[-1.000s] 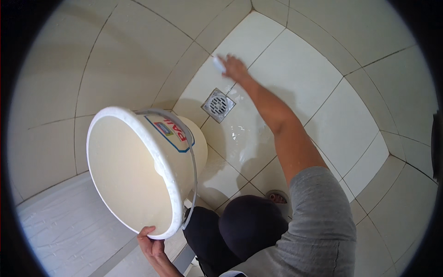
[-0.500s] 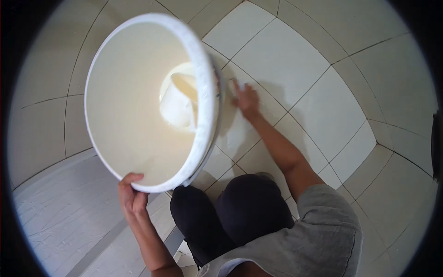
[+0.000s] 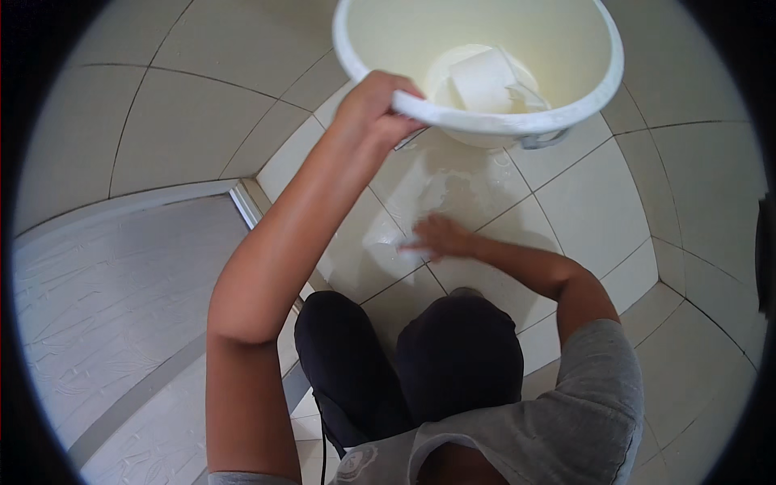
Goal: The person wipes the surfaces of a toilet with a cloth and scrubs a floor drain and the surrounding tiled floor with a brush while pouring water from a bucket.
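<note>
My left hand (image 3: 386, 109) is closed around the thick rim of a large white bucket (image 3: 485, 123), which is held tilted at the top of the view with its mouth toward me. Inside, at its bottom, lies a white dipper (image 3: 482, 81) on its side, and a little shallow liquid seems to surround it. Low over the tiled floor, my right hand (image 3: 443, 236) is smeared by motion. A small whitish patch shows at its fingertips; whether it is something held or a wet glare cannot be told.
Wet streaks and puddles glisten on the pale floor tiles (image 3: 461, 190) below the bucket. Beige tiled walls (image 3: 186, 121) rise around the corner. At left is a translucent textured door panel (image 3: 137, 283) in a white frame. My bent knees (image 3: 461, 356) are close in front.
My left hand has carried the bucket up, away from me and to the right, turning it. My right hand has come back nearer my knees, and the wet floor is now uncovered.
</note>
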`<state>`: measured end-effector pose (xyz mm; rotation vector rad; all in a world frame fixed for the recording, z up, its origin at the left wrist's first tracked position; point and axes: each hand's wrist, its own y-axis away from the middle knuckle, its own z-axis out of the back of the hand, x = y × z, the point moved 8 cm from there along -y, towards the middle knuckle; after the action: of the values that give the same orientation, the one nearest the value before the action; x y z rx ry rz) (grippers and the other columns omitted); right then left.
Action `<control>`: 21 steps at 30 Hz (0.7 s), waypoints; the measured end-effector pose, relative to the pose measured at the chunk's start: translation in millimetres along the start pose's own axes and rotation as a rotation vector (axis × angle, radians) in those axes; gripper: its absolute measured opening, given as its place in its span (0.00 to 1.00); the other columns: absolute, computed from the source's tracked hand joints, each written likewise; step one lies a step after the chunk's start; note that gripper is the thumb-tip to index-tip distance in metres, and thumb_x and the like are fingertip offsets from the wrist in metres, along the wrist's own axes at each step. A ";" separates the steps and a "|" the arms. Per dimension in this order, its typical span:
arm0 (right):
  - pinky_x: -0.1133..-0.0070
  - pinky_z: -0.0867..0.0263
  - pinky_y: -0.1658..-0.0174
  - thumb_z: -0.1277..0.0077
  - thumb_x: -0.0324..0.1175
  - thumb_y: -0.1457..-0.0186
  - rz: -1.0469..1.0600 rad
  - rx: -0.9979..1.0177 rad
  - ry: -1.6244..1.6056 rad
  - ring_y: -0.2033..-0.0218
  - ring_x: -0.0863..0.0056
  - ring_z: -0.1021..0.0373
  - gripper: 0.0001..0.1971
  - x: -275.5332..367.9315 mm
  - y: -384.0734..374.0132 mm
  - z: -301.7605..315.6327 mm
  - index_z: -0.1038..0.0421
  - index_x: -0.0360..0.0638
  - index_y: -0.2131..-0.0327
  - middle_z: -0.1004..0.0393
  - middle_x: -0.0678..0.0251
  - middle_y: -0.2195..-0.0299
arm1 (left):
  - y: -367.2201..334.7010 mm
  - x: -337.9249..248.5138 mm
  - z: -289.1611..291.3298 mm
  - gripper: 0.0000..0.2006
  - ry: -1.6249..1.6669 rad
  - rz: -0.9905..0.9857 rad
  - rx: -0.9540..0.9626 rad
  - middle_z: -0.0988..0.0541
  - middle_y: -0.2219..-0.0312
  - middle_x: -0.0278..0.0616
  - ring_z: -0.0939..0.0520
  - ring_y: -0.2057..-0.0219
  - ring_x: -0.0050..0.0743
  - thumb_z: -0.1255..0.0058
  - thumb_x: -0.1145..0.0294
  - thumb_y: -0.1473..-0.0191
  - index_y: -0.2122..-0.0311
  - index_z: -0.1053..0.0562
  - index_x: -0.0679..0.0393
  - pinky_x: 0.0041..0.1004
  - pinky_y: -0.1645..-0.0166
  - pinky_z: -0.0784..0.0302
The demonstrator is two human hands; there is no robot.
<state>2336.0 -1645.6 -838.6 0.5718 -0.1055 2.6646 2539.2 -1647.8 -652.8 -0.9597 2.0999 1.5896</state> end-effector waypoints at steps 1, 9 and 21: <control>0.73 0.44 0.60 0.44 0.47 0.64 -0.072 -0.037 0.020 0.59 0.71 0.38 0.36 -24.7 -23.6 11.8 0.45 0.70 0.46 0.36 0.68 0.62 | -10.3 4.5 -5.0 0.06 0.055 0.001 -0.001 0.36 0.74 0.51 0.29 0.72 0.47 0.58 0.85 0.61 0.74 0.39 0.71 0.44 0.69 0.25; 0.74 0.41 0.64 0.43 0.46 0.65 -0.187 -0.154 0.076 0.64 0.72 0.34 0.37 -14.5 -52.7 33.7 0.44 0.69 0.46 0.32 0.66 0.64 | -17.9 6.9 -46.6 0.13 0.037 -0.020 0.062 0.36 0.68 0.53 0.26 0.68 0.48 0.59 0.87 0.61 0.66 0.41 0.73 0.45 0.57 0.25; 0.72 0.46 0.59 0.42 0.39 0.64 -0.568 -0.440 -0.220 0.60 0.69 0.38 0.36 -114.4 -16.5 81.6 0.43 0.57 0.47 0.35 0.63 0.64 | -138.5 13.3 107.5 0.26 -1.292 -0.681 -0.180 0.27 0.67 0.53 0.25 0.65 0.44 0.40 0.63 0.61 0.59 0.33 0.71 0.33 0.61 0.28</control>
<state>2468.6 -1686.5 -811.0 0.6295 -0.4984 1.9432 2611.0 -1571.4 -794.0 -0.3640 0.6607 1.3814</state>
